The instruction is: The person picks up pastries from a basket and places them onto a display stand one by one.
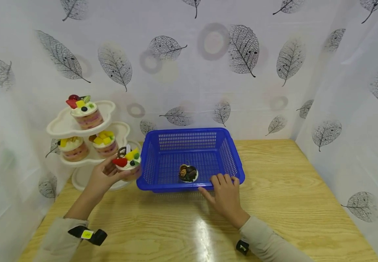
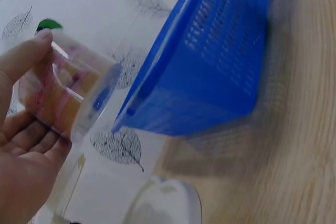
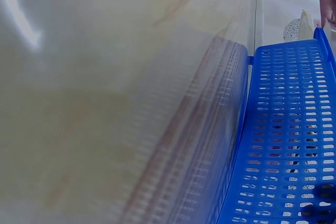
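My left hand (image 1: 105, 176) grips a clear dessert cup (image 2: 65, 85) topped with strawberry, yellow fruit cubes and a chocolate pretzel. In the head view this cup overlaps the left end of a blue plastic basket (image 1: 189, 186). The left wrist view shows the thumb on one side of the cup and curled fingers on the other. My right hand (image 1: 225, 194) holds the basket's front rim near its right corner, fingers over the edge and thumb in front. Inside the basket, near the front wall, is another dessert cup (image 1: 188, 173) with dark chocolate and nut toppings.
A white tiered stand (image 1: 63, 125) rises at the left. One fruit-topped cup (image 1: 89, 118) sits on its upper tier, and two more cups (image 1: 74, 150) occupy the tier below. The wooden table (image 1: 284, 189) meets a leaf-patterned curtain (image 1: 189, 91) behind the basket.
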{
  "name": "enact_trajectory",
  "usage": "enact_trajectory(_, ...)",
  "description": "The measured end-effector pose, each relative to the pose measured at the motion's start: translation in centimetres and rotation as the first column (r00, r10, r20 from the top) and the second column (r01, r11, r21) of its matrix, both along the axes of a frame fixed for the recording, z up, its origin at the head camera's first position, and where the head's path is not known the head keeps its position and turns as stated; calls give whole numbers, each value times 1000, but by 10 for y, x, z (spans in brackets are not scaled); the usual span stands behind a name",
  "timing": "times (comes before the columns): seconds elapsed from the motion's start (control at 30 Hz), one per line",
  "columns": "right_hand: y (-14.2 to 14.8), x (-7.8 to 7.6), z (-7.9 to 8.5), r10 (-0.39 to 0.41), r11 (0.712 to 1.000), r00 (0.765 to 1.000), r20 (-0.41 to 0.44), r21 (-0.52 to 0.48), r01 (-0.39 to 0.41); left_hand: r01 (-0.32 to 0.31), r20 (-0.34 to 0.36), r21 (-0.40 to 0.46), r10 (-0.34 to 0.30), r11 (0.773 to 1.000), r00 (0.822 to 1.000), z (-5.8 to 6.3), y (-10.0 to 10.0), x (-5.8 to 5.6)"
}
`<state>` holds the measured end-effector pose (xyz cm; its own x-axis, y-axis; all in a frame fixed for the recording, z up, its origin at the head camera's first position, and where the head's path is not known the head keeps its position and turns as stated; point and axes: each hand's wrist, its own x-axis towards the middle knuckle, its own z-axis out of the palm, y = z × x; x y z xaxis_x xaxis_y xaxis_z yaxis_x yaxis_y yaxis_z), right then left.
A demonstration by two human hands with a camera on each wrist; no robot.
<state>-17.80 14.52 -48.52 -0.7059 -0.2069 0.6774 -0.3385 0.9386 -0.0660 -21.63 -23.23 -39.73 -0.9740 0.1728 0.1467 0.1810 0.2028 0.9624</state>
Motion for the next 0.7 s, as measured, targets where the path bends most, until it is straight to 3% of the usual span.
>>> enact_trajectory(0.13, 0, 1, 0, 3, 1000, 1000, -4, -2, -3, 23, -8, -2, -23, 1000, 1000, -7, -11, 6)
enact_trajectory(0.5, 1, 0, -1, 6, 1000, 1000, -5, -2, -6, 8, 36, 25, -8, 1000, 999, -22, -29, 18)
enact_trajectory(0.7, 1, 0, 0, 8, 1000, 1000, 0, -3, -8, 63, 85, -12, -62, 998, 994, -32, -39, 21)
